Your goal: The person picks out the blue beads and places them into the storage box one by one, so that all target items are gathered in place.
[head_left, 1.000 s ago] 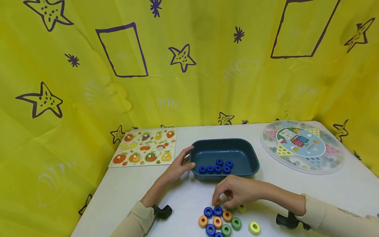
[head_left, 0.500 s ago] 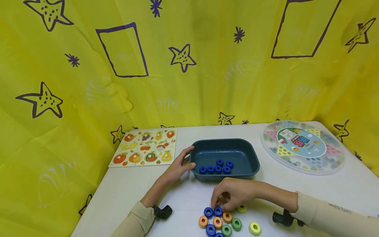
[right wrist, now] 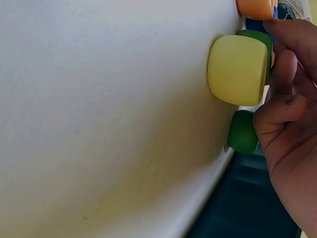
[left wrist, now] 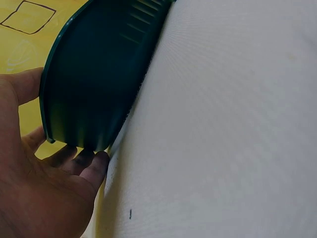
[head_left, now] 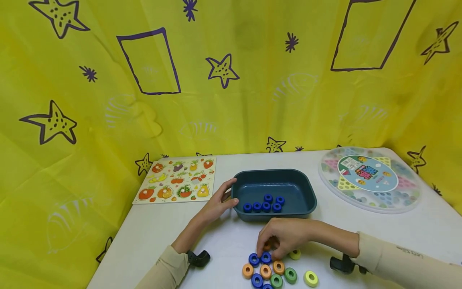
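My left hand (head_left: pixel 216 204) grips the left end of a dark teal plastic tub (head_left: pixel 306 202), thumb at the rim; the left wrist view shows fingers (left wrist: pixel 94 168) curled against its end wall. Several blue rings (head_left: pixel 256 207) lie inside the tub. In front of it, my right hand (head_left: pixel 290 237) reaches down into a group of coloured rings. Its thumb and index finger pinch a blue ring (head_left: pixel 266 258) on the table. An orange ring (head_left: pixel 267 246) is partly hidden under that hand. In the right wrist view, a yellow ring (right wrist: pixel 237 69) and a green ring (right wrist: pixel 242 131) stand near the curled fingers.
More rings lie close by, among them an orange ring (head_left: pixel 247 271), a green ring (head_left: pixel 290 275) and a yellow ring (head_left: pixel 311 278). A fruit puzzle board (head_left: pixel 173 180) is at the back left, a round clear game case (head_left: pixel 368 176) at the back right. A yellow curtain (head_left: pixel 231 112) hangs behind.
My right hand has moved slightly down and toward me, its fingertips coming to either side of the blue ring. Nearby orange and green rings have shifted slightly right. The left hand stays still.
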Demonstrator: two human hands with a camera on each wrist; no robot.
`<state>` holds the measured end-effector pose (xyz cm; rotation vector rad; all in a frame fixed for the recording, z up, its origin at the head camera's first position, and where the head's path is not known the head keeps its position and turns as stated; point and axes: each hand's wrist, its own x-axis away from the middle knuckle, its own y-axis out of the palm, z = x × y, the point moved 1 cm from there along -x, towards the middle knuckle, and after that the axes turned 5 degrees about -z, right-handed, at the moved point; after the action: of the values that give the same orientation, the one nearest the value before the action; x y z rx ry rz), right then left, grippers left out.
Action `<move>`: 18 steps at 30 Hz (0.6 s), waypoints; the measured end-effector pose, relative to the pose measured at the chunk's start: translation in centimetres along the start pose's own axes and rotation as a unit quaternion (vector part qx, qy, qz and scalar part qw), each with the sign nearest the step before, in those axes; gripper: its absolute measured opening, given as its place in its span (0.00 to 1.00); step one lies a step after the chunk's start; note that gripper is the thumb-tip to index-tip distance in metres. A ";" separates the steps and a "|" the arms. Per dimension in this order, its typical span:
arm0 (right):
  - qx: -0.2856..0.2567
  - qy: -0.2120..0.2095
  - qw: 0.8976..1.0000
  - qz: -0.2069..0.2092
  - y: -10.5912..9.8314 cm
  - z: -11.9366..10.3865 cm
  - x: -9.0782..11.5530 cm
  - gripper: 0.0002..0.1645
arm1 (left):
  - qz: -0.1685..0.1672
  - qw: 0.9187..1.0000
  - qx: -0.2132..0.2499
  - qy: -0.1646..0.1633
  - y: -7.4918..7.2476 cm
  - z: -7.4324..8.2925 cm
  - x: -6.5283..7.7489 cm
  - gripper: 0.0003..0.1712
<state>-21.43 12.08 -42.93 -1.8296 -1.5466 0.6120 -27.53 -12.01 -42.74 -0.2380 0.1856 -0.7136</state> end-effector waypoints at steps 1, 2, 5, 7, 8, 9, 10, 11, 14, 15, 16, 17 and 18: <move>0.000 0.001 1.000 -0.001 0.0 0.0 0.0 0.18 | 0.000 1.000 0.000 0.000 0.0 0.0 0.0 0.37; -0.001 0.002 1.000 -0.002 0.0 0.0 0.0 0.18 | 0.000 1.000 -0.002 0.000 0.0 0.0 0.0 0.37; -0.004 0.005 1.000 -0.003 0.0 -0.1 0.0 0.18 | 0.000 1.000 -0.005 -0.003 0.0 0.1 0.0 0.37; -0.005 0.007 1.000 -0.001 0.0 -0.1 0.0 0.17 | 0.000 1.000 -0.005 -0.005 0.0 0.1 0.0 0.37; -0.004 0.009 1.000 0.000 0.1 -0.1 -0.1 0.17 | 0.000 1.000 -0.005 -0.005 0.0 0.2 0.0 0.37; -0.003 0.011 1.000 0.001 0.1 -0.1 -0.1 0.17 | 0.000 1.000 -0.005 -0.006 0.0 0.2 0.0 0.36; -0.004 0.013 1.000 0.002 0.1 -0.1 0.0 0.17 | 0.000 1.000 -0.004 -0.006 0.0 0.2 0.0 0.36; -0.005 0.015 1.000 0.003 0.1 -0.1 0.0 0.17 | 0.000 1.000 -0.004 -0.005 0.0 0.1 0.0 0.36; -0.011 0.018 1.000 0.009 0.1 -0.3 0.0 0.16 | 0.000 1.000 -0.004 -0.006 0.0 0.1 0.0 0.36; -0.013 0.018 1.000 0.012 0.0 -0.4 0.0 0.16 | 0.001 1.000 -0.004 -0.005 0.0 0.1 0.0 0.36; -0.015 0.019 1.000 0.015 -0.2 -0.5 0.1 0.15 | 0.001 1.000 -0.003 -0.006 0.0 0.0 0.0 0.36; -0.017 0.021 0.999 0.019 -0.4 -0.7 0.1 0.15 | 0.001 1.000 -0.003 -0.005 0.0 0.0 0.0 0.36; -0.019 0.024 0.999 0.024 -0.6 -0.8 0.1 0.14 | 0.001 1.000 -0.003 -0.005 0.0 0.1 0.0 0.36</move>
<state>-21.24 12.12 -41.92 -1.9008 -1.4967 0.5592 -27.53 -11.96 -42.69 -0.2467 0.1777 -0.7097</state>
